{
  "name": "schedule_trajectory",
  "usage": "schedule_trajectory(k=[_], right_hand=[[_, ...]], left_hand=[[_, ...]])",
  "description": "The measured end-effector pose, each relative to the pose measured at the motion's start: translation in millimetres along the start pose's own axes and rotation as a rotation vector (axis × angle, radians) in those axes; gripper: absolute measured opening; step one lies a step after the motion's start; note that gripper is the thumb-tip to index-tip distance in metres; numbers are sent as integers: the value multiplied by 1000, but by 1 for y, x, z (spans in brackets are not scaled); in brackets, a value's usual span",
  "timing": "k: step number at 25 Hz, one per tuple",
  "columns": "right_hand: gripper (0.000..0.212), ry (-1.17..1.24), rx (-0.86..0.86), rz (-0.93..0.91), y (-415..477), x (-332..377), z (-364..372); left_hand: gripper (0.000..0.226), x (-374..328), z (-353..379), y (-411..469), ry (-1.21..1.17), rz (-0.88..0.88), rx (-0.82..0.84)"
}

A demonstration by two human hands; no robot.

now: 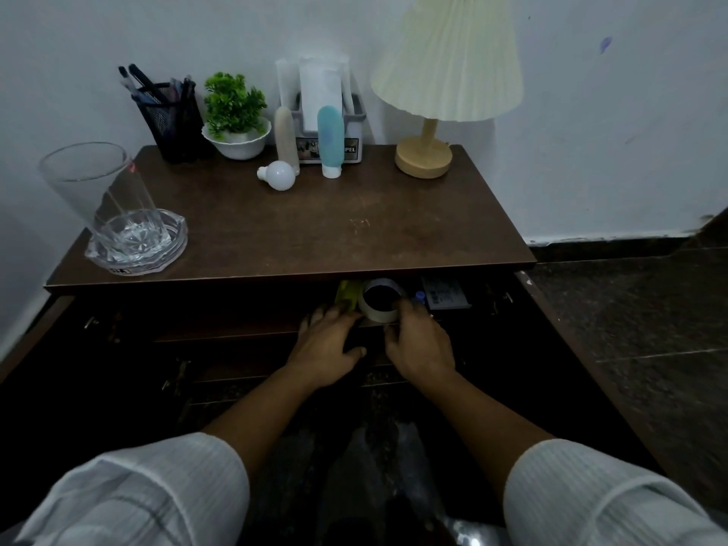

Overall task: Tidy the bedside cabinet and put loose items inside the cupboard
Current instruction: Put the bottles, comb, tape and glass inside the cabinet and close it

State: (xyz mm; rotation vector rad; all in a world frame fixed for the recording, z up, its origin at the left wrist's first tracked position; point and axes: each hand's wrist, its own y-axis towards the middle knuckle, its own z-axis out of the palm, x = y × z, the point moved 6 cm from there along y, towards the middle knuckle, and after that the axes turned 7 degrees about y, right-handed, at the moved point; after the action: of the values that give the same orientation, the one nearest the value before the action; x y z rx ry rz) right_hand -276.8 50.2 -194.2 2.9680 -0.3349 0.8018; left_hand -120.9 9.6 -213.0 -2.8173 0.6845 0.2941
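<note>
The dark wooden bedside cabinet (299, 238) has both doors swung open, and both my hands reach onto its upper shelf. A roll of tape (381, 300) stands on edge there. My right hand (419, 344) holds the roll from its right side with curled fingers. My left hand (326, 342) lies with fingers stretched forward, their tips touching a yellow-green item (347, 292) just left of the roll. A small printed box (445, 295) and a blue cap (420, 296) sit to the right of the roll. The shelf's back is hidden under the cabinet top.
On top stand a tall glass (100, 191) in a glass ashtray (138, 246), a pen holder (173, 120), a potted plant (236, 116), a loose bulb (279, 175), two squeeze tubes (330, 141), a grey organiser (350, 124) and a lamp (425, 151). The open doors (583, 348) flank my arms.
</note>
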Motion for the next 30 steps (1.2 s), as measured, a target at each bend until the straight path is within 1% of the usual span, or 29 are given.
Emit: schedule_trajectory(k=[2,4,6,8,11,17,23,26,30], right_hand=[[39,-100,5,-116,-7,7,3],[42,-219,25,-254,-14,14,8],[47,-318,64,-316,-17,17,15],[53,-373,105,-311,-19,16,18],[63,-405,133,-306,-17,15,18],[78,-421,186,-264,-12,12,23],[77,-415,192,-245,-10,10,26],[79,-420,225,-243,-10,11,24],[73,-413,255,-248,-17,14,12]], left_hand=[[64,1,-4,-9,75,-18,-70],[55,3,-3,-19,138,-25,-111],[47,5,0,-25,182,8,-142],[46,5,2,-27,208,47,-154],[55,-3,5,-25,250,77,-117],[63,-18,6,-11,259,72,-57],[66,-18,6,-6,250,92,-26],[70,-16,5,-8,235,106,-16],[72,-13,3,-21,212,100,-4]])
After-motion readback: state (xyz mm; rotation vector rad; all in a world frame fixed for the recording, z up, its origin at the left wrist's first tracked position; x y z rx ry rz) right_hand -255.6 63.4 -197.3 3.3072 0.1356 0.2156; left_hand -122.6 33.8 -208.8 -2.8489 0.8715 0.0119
